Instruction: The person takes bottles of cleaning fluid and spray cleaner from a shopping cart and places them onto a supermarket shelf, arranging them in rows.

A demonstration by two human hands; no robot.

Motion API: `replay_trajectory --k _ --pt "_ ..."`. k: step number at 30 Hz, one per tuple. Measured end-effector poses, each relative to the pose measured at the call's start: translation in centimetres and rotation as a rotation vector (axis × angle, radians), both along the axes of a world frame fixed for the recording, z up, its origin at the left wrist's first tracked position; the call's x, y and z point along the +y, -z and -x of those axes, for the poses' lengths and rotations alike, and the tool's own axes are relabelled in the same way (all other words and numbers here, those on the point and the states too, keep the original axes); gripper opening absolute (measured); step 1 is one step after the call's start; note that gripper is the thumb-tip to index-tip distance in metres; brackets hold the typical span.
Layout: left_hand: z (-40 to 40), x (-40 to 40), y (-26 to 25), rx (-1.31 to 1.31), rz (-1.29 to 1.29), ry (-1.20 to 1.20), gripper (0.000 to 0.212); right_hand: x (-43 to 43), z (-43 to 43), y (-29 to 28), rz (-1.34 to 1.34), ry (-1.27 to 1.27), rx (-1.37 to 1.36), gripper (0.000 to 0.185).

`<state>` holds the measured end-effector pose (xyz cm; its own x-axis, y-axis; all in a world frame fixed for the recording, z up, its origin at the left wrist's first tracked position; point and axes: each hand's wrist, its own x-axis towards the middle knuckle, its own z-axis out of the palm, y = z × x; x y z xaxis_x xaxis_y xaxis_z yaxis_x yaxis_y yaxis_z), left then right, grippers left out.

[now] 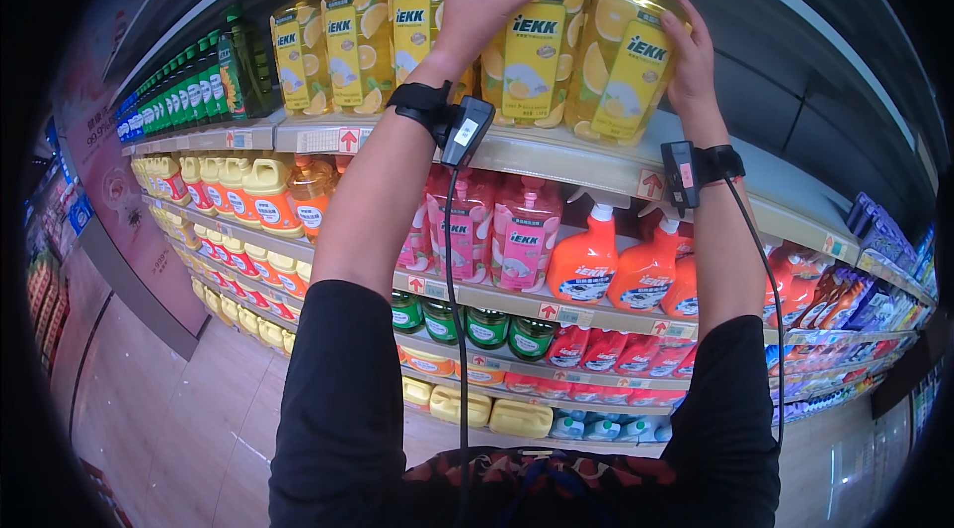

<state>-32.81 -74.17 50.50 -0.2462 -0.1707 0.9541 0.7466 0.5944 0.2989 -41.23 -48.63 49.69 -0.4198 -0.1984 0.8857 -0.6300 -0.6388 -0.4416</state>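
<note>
My left hand grips the upper left shoulder of a clear pump bottle of yellow liquid, its thumb lying across the front below the yellow pump. Just to the right stands a second yellow pump bottle, which looks slightly tilted. Around that one's right side curls my right hand, with fingertips near the top of the label. Both bottles rest at the front of the upper shelf. More yellow pump bottles stand in rows to the left, partly behind my left hand and forearm.
Green bottles line the shelf further left. Below are pink pump bottles, orange spray bottles, and yellow jugs. Black wrist devices trail cables along both forearms. A pinkish panel stands left above the tiled floor.
</note>
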Motion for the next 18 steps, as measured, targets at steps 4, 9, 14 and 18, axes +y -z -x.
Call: replay_trajectory --k 4,9,14,18 --pt "1.1 -0.2 -0.7 0.026 0.156 -0.432 0.066 -0.8 0.7 -0.4 -0.208 0.109 -0.131 0.058" --pt "0.4 1.1 -0.1 0.189 0.36 -0.653 0.068 -1.6 -0.2 0.9 -0.217 0.242 -0.121 0.068" --pt "-1.3 2.8 1.1 0.284 0.413 -1.035 0.079 -1.1 -1.0 1.8 -0.295 0.242 -0.224 0.066" --pt "-3.2 1.8 -0.6 0.074 0.638 -1.043 0.078 -0.8 -0.7 2.2 -0.306 0.171 -0.251 0.058"
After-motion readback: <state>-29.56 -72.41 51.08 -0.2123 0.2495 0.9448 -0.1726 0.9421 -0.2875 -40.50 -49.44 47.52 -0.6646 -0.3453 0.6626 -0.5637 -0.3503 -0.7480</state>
